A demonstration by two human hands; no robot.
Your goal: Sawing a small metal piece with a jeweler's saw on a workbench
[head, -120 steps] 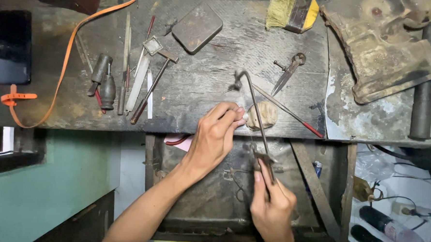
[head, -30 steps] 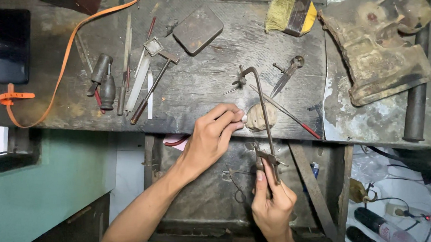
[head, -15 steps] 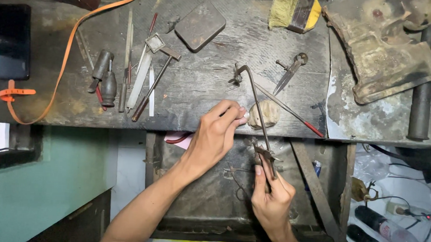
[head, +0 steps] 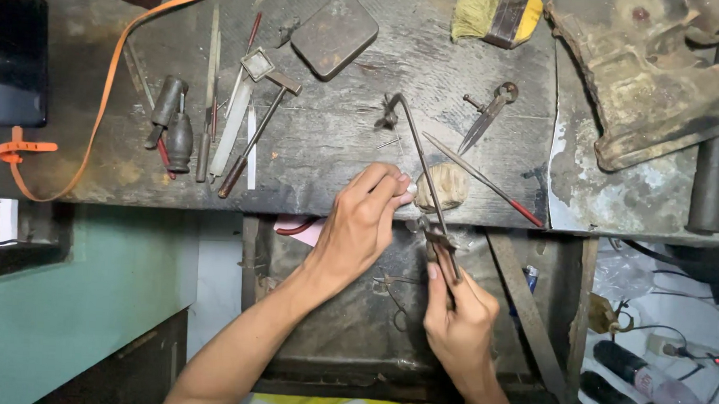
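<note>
Right grip point(head: 458, 305) clasps the saw frame point(head: 420, 160) handle; left grip point(head: 364, 218) pinches a small workpiece point(head: 411, 189).

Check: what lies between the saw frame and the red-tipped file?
Head view: a pale worn bench peg lies between the saw frame and the file.

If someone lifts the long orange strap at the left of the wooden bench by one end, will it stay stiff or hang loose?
The long orange strap would probably hang loose: it lies in a soft curve across the worn wooden bench. It looks thin and flat, so likely light. Its looped end bends back on itself, which suggests it could drag or snag the nearby dark-handled tools.
</note>
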